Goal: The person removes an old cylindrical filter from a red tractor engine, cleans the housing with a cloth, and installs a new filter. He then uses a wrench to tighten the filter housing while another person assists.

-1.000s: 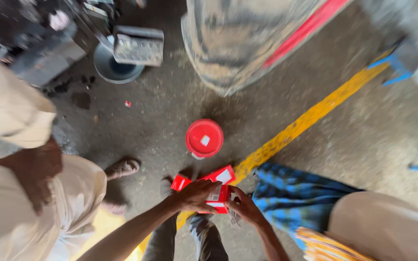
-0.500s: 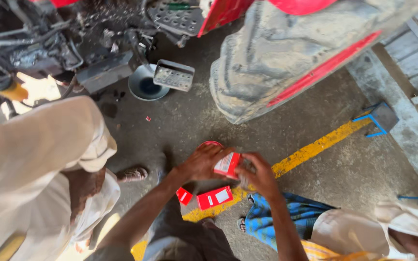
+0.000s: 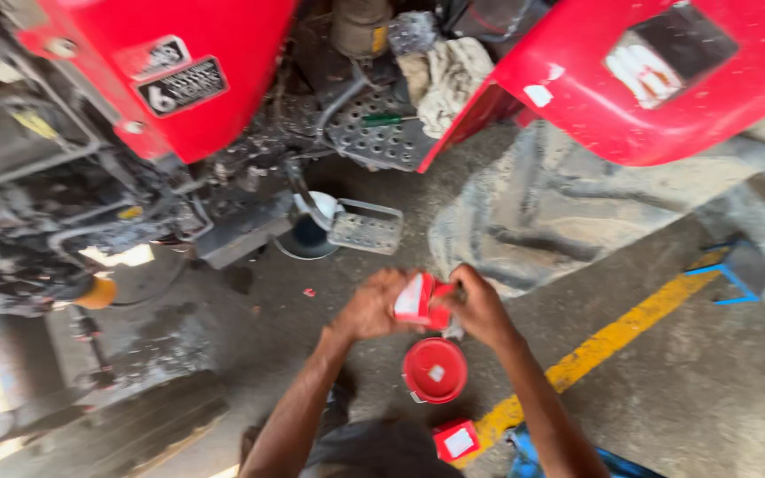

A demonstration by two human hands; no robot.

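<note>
Both hands have come up and away from the floor since half a second ago: the small red-and-white carton point(image 3: 418, 299) that sat low over the yellow line then is now held higher, out in front of the tractor's big rear tyre point(image 3: 524, 221). The view has tipped up too, so more of the red bodywork point(image 3: 170, 62) shows.

The carton sits between the two hands, at mid-frame. The left hand point(image 3: 372, 305) is closed round its near-left end; the right hand point(image 3: 480, 305) is closed on the right end, fingers curled over the top. I judge the carton is being opened, the hands working at one end of it, though whether a flap is already lifted is too blurred to tell. The next move, as I read it, calls for one hand to steady the carton while the other frees the end and draws out whatever is inside.

Just below the hands a round red lid or tin point(image 3: 435, 370) rests on the concrete, and nearer still a second small red carton point(image 3: 456, 441) lies beside the yellow line point(image 3: 613, 341). Farther off, to the left, a drain pan point(image 3: 305, 237) stands under the engine by a perforated metal step point(image 3: 367, 228). A rag point(image 3: 444, 75) lies up on the tractor's footplate.
</note>
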